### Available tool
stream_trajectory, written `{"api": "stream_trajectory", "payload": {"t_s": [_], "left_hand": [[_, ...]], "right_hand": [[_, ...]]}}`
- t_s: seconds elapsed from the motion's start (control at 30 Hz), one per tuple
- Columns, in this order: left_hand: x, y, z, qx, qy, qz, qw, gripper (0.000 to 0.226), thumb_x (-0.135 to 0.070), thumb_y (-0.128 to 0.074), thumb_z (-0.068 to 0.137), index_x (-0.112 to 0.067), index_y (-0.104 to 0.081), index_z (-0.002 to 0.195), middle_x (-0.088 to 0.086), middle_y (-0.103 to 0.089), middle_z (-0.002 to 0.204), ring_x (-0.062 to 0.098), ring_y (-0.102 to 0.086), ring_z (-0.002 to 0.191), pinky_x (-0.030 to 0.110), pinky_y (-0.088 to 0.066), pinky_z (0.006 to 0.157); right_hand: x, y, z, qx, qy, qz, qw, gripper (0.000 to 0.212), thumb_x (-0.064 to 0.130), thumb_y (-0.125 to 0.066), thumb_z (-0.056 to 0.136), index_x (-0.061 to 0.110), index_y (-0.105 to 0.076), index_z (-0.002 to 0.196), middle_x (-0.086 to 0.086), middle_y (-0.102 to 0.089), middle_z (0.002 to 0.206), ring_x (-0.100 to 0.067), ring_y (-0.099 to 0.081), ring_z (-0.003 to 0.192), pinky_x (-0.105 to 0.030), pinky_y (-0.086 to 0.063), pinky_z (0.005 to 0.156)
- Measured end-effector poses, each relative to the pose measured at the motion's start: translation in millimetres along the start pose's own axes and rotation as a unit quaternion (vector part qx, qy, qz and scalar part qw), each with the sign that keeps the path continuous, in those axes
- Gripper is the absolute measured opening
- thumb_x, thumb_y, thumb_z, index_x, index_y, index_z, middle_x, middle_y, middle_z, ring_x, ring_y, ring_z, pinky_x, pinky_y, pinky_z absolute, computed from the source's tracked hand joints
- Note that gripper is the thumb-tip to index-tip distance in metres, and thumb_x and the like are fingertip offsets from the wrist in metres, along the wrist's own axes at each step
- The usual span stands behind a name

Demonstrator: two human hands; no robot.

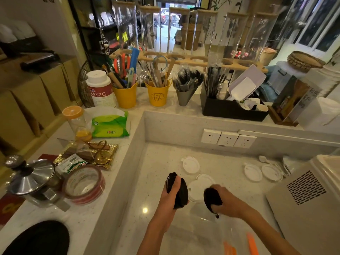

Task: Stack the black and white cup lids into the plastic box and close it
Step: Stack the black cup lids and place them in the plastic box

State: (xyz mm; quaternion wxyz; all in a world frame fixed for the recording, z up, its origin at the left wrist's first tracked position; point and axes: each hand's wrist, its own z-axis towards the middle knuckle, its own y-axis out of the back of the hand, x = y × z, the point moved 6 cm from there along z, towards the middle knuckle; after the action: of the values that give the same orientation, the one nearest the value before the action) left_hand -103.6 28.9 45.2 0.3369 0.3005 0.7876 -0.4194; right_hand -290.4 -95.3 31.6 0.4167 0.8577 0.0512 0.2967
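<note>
Left hand [172, 195] clamped on a stack of black lids [181, 196], right hand [223, 202] gripping another black stack [211, 196] — light, stiff, slippery plastic — likely best pinched at the rims.

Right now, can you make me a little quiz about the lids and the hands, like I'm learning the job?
1. True or false: both hands hold black lids.
2. Which colour of lid lies loose on the counter? A) black B) white C) orange
3. Fill in: the clear plastic box sits ____ the hands, nearest the camera.

Key
1. True: the left hand grips a black stack and the right hand a black lid.
2. B: white lids lie on the counter, more at the right.
3. Below: the plastic box has orange clips.
</note>
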Motion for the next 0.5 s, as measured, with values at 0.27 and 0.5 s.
{"api": "stream_trajectory", "payload": {"t_s": [0.27,0.5], "left_hand": [[-1,-47,-7,0.069,-0.023,0.107,0.992,0.083,-0.088,-0.044,0.071,-0.042,-0.05,0.139,0.0,-0.066,0.132,0.02,-0.066,0.118,0.045,-0.057,0.099],[6,-43,-20,0.042,0.017,0.052,0.998,0.065,-0.074,-0.042,0.081,-0.033,-0.069,0.124,0.004,-0.077,0.116,0.022,-0.074,0.107,0.034,-0.061,0.082]], "right_hand": [[85,35,-59,-0.028,0.135,0.279,0.95,0.063,0.025,-0.07,0.085,0.054,-0.037,0.131,0.019,-0.047,0.13,-0.001,-0.056,0.117,-0.012,-0.056,0.079],[102,19,-79,-0.08,0.238,0.167,0.954,0.072,0.018,-0.071,0.083,0.044,-0.036,0.14,0.017,-0.037,0.143,-0.008,-0.042,0.134,-0.025,-0.049,0.106]]}}
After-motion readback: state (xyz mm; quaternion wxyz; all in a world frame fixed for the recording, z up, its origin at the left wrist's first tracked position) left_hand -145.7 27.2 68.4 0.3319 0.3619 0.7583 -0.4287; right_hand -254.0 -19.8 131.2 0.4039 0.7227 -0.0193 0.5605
